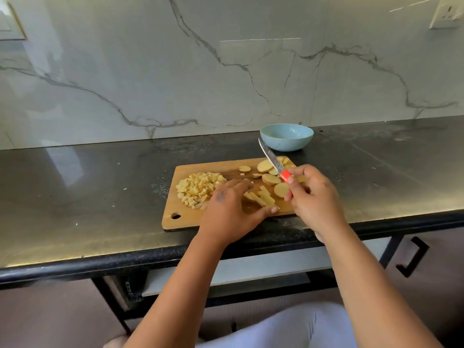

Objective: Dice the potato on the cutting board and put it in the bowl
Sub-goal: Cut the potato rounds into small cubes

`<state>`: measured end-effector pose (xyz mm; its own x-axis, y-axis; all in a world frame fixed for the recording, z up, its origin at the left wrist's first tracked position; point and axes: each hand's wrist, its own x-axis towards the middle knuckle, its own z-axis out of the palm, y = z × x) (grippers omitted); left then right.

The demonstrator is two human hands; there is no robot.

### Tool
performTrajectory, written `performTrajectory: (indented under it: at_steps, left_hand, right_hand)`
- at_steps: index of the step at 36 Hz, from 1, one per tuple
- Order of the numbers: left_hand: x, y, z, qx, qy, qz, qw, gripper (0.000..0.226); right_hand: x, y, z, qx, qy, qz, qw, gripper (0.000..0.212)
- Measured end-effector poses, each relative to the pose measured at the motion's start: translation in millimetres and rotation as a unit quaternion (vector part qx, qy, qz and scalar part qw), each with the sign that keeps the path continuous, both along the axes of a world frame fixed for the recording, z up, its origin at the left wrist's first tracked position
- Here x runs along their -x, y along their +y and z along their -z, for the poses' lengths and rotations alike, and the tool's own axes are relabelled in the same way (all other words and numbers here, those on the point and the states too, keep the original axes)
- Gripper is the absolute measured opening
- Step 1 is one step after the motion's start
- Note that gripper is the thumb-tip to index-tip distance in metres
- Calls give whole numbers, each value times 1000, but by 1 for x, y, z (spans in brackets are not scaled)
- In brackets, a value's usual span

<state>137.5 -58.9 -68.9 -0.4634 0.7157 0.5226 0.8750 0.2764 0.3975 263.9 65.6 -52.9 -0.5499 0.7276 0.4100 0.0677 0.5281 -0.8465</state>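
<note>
A wooden cutting board [185,217] lies on the black counter. A heap of diced potato [198,188] sits on its left part, and round potato slices [270,179] lie on its right part. A few potato strips [261,197] rest in the middle. My left hand [231,209] lies over the board, its fingers and thumb around the strips. My right hand [313,197] grips the red handle of a knife [272,159], blade lifted and pointing up-left above the slices. A light blue bowl [287,136] stands behind the board; nothing shows inside it.
The counter's front edge [125,262] runs just below the board. A marble wall rises behind the bowl. Small potato crumbs lie on the counter left of the board. A wall socket [447,13] sits at the top right.
</note>
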Motion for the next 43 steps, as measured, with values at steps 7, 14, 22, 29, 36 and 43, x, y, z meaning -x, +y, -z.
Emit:
performTrajectory:
  at_steps: [7, 14, 22, 29, 36, 43]
  left_hand:
    - [2, 24, -11, 167, -58, 6, 984, 111]
    - [14, 37, -15, 218, -55, 41, 974, 71]
    - [18, 40, -17, 227, -61, 49, 971, 66]
    - [4, 52, -22, 230, -46, 38, 971, 66]
    - [9, 51, -23, 240, -54, 41, 969, 50]
    - [10, 49, -25, 237, -65, 85, 966, 23]
  right_hand:
    - [19, 2, 20, -96, 43, 81, 991, 12]
    - [21, 5, 31, -160, 76, 104, 979, 14]
    - [23, 8, 31, -148, 56, 95, 983, 16]
    - [23, 11, 33, -147, 80, 90, 982, 16]
    - [21, 12, 33, -147, 94, 87, 981, 18]
    - [20, 11, 34, -155, 97, 77, 980, 18]
